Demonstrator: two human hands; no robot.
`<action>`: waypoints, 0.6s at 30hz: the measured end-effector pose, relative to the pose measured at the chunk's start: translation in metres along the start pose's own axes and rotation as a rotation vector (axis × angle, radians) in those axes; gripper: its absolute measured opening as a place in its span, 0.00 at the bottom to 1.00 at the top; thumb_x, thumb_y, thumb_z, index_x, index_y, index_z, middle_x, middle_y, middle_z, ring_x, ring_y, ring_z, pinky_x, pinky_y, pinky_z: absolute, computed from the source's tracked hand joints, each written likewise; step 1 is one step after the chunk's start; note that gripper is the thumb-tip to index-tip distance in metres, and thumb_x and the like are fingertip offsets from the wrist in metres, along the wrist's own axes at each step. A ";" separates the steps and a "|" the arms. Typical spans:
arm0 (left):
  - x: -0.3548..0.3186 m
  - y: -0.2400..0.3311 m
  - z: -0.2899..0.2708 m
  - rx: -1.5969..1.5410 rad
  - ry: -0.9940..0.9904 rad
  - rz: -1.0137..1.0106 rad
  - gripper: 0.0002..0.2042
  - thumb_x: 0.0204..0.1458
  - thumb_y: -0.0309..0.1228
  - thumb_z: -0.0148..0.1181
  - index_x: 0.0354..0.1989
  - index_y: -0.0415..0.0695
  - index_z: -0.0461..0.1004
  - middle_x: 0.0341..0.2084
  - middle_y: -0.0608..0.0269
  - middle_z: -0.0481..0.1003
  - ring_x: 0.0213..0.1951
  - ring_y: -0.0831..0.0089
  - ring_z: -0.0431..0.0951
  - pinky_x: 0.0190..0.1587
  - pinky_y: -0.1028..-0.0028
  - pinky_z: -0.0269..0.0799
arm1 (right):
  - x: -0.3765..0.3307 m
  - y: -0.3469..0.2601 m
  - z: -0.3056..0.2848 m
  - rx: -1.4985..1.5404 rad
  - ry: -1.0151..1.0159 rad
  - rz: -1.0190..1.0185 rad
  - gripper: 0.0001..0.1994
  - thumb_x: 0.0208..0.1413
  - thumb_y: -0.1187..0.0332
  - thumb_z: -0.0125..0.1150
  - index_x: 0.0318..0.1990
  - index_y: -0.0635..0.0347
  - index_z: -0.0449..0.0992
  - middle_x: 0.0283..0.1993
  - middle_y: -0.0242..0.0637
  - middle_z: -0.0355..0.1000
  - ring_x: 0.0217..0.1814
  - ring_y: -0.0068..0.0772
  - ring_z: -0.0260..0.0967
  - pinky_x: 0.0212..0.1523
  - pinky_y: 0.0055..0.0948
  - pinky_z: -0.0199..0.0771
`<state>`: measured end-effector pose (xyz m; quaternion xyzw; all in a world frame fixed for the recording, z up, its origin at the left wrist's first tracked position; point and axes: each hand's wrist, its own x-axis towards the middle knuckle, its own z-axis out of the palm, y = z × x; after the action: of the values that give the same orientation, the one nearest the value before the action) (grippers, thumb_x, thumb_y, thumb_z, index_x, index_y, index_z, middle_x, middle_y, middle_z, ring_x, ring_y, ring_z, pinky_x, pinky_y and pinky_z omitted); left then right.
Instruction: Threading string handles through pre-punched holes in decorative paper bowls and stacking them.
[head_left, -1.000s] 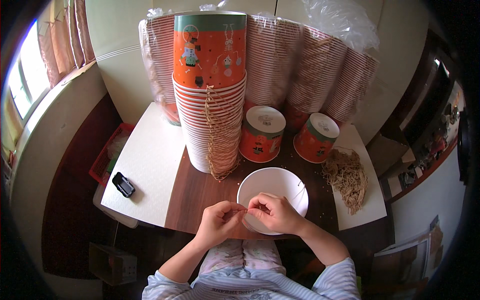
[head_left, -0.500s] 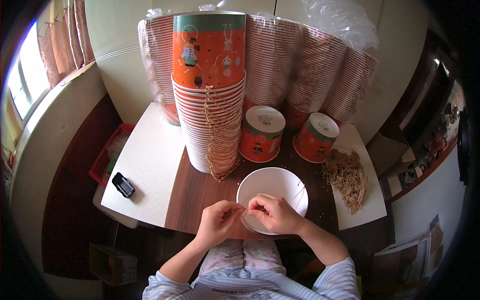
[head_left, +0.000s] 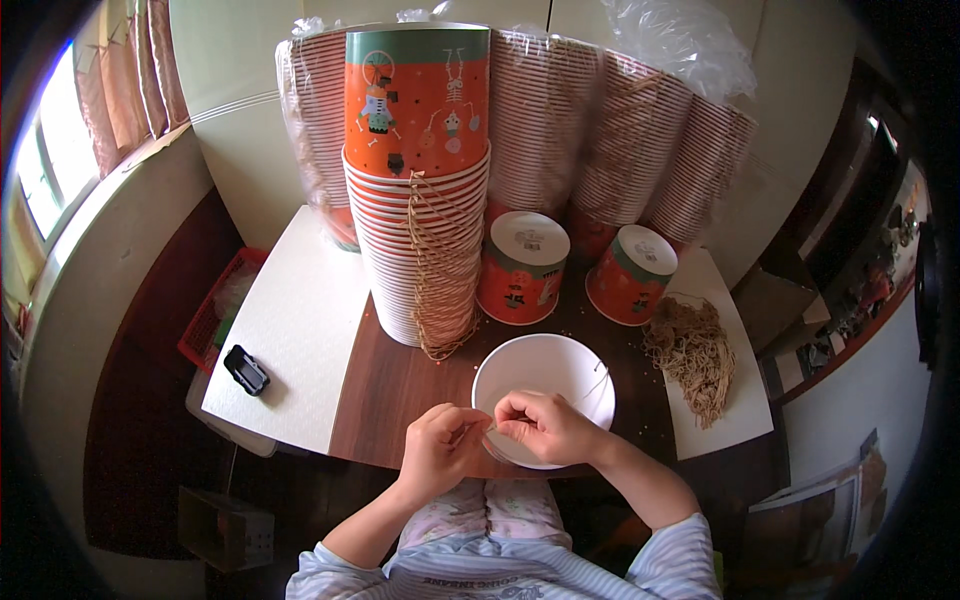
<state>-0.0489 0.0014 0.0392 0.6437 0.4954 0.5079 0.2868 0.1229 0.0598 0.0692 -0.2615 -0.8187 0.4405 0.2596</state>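
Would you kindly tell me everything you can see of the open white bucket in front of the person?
The bucket is round and white inside, and looks smooth and paper-like. It sits mouth up near the front edge of the brown tabletop. A thin cord shows at its right side. The left hand and right hand partly hide it; whether they touch it is unclear.

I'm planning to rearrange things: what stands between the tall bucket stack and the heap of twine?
Head view: an upturned bucket beside the tall stack, then another upturned bucket next to the twine heap.
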 end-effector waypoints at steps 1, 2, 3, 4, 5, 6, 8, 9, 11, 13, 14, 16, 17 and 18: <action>0.001 0.002 -0.002 0.099 -0.019 0.015 0.07 0.40 0.20 0.59 0.30 0.40 0.74 0.20 0.60 0.68 0.24 0.70 0.70 0.26 0.76 0.66 | 0.000 0.000 0.000 0.034 -0.004 0.047 0.03 0.52 0.74 0.54 0.30 0.63 0.68 0.27 0.31 0.67 0.29 0.20 0.64 0.30 0.21 0.65; 0.001 0.003 -0.004 0.099 -0.019 0.015 0.07 0.40 0.20 0.59 0.30 0.40 0.74 0.20 0.60 0.68 0.24 0.70 0.70 0.26 0.76 0.66 | -0.001 0.000 -0.001 0.034 -0.004 0.046 0.03 0.52 0.74 0.54 0.30 0.63 0.68 0.27 0.31 0.67 0.29 0.20 0.64 0.30 0.21 0.65; 0.002 0.004 -0.005 0.160 0.010 0.080 0.08 0.38 0.21 0.60 0.30 0.42 0.74 0.22 0.61 0.68 0.26 0.68 0.69 0.27 0.75 0.66 | -0.001 0.000 -0.001 0.008 0.035 0.032 0.03 0.52 0.73 0.55 0.31 0.63 0.68 0.27 0.31 0.67 0.29 0.19 0.64 0.30 0.21 0.65; 0.003 0.005 -0.006 0.221 0.039 0.144 0.09 0.37 0.23 0.61 0.30 0.43 0.75 0.24 0.61 0.67 0.28 0.65 0.68 0.28 0.73 0.66 | -0.001 -0.001 -0.001 -0.016 0.076 0.017 0.03 0.52 0.73 0.55 0.31 0.63 0.69 0.27 0.30 0.67 0.29 0.19 0.64 0.31 0.21 0.65; 0.004 0.006 -0.007 0.221 0.038 0.144 0.09 0.37 0.23 0.61 0.30 0.43 0.75 0.24 0.61 0.67 0.28 0.65 0.68 0.28 0.73 0.66 | -0.001 -0.002 -0.001 -0.016 0.077 0.018 0.03 0.52 0.73 0.55 0.31 0.63 0.69 0.27 0.30 0.67 0.29 0.19 0.64 0.31 0.21 0.65; 0.005 0.007 -0.007 0.264 0.068 0.227 0.10 0.36 0.24 0.62 0.30 0.44 0.75 0.26 0.62 0.67 0.29 0.65 0.68 0.28 0.72 0.66 | -0.001 -0.004 -0.002 -0.029 0.077 0.032 0.03 0.52 0.73 0.55 0.31 0.63 0.69 0.27 0.31 0.67 0.29 0.19 0.64 0.31 0.21 0.66; 0.006 0.010 -0.008 0.309 0.099 0.308 0.10 0.35 0.25 0.64 0.30 0.45 0.75 0.28 0.62 0.67 0.31 0.64 0.68 0.29 0.71 0.67 | -0.001 -0.007 -0.001 -0.042 0.074 0.044 0.03 0.52 0.73 0.54 0.31 0.63 0.69 0.27 0.31 0.68 0.29 0.19 0.64 0.31 0.20 0.66; 0.006 0.011 -0.007 0.320 0.095 0.317 0.10 0.35 0.26 0.64 0.29 0.46 0.75 0.27 0.62 0.67 0.31 0.65 0.68 0.29 0.71 0.67 | 0.000 -0.009 0.001 -0.042 0.075 0.042 0.03 0.52 0.73 0.54 0.31 0.63 0.69 0.28 0.31 0.68 0.30 0.18 0.64 0.31 0.20 0.66; 0.007 0.012 -0.008 0.331 0.093 0.329 0.09 0.35 0.26 0.64 0.29 0.46 0.75 0.27 0.63 0.68 0.30 0.65 0.68 0.29 0.71 0.67 | 0.000 -0.010 0.001 -0.044 0.076 0.037 0.03 0.52 0.74 0.54 0.31 0.63 0.69 0.28 0.31 0.68 0.30 0.18 0.65 0.30 0.20 0.66; 0.007 0.010 -0.008 0.325 0.040 0.297 0.09 0.35 0.26 0.65 0.27 0.46 0.75 0.26 0.63 0.68 0.30 0.65 0.68 0.30 0.71 0.67 | 0.000 -0.010 -0.001 -0.020 0.063 0.034 0.03 0.52 0.75 0.54 0.34 0.63 0.69 0.30 0.30 0.68 0.30 0.18 0.65 0.31 0.19 0.67; 0.007 0.010 -0.009 0.325 0.040 0.297 0.09 0.35 0.26 0.65 0.27 0.46 0.75 0.26 0.63 0.68 0.30 0.65 0.68 0.30 0.71 0.67 | 0.001 -0.009 0.000 -0.020 0.063 0.034 0.03 0.52 0.75 0.54 0.34 0.63 0.69 0.30 0.30 0.68 0.30 0.18 0.65 0.31 0.19 0.67; 0.007 0.011 -0.009 0.296 0.049 0.277 0.08 0.35 0.25 0.64 0.26 0.45 0.75 0.26 0.64 0.68 0.29 0.66 0.68 0.30 0.71 0.67 | 0.001 -0.009 0.002 0.081 0.106 0.036 0.07 0.51 0.76 0.55 0.37 0.61 0.67 0.31 0.30 0.68 0.31 0.17 0.66 0.32 0.19 0.67; 0.007 0.011 -0.009 0.295 0.048 0.277 0.08 0.35 0.25 0.64 0.26 0.45 0.75 0.26 0.64 0.68 0.29 0.66 0.68 0.30 0.71 0.67 | 0.000 -0.009 0.003 0.080 0.107 0.037 0.07 0.51 0.76 0.55 0.37 0.61 0.67 0.31 0.30 0.68 0.31 0.17 0.66 0.32 0.19 0.67; 0.008 0.010 -0.009 0.294 0.044 0.273 0.08 0.35 0.25 0.64 0.26 0.45 0.75 0.26 0.64 0.68 0.29 0.66 0.68 0.30 0.71 0.67 | -0.001 -0.009 0.003 0.072 0.106 0.045 0.08 0.51 0.76 0.55 0.38 0.61 0.65 0.31 0.30 0.67 0.32 0.17 0.66 0.33 0.19 0.67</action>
<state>-0.0541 0.0036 0.0540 0.7285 0.4783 0.4785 0.1073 0.1198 0.0528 0.0754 -0.2935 -0.7814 0.4607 0.3019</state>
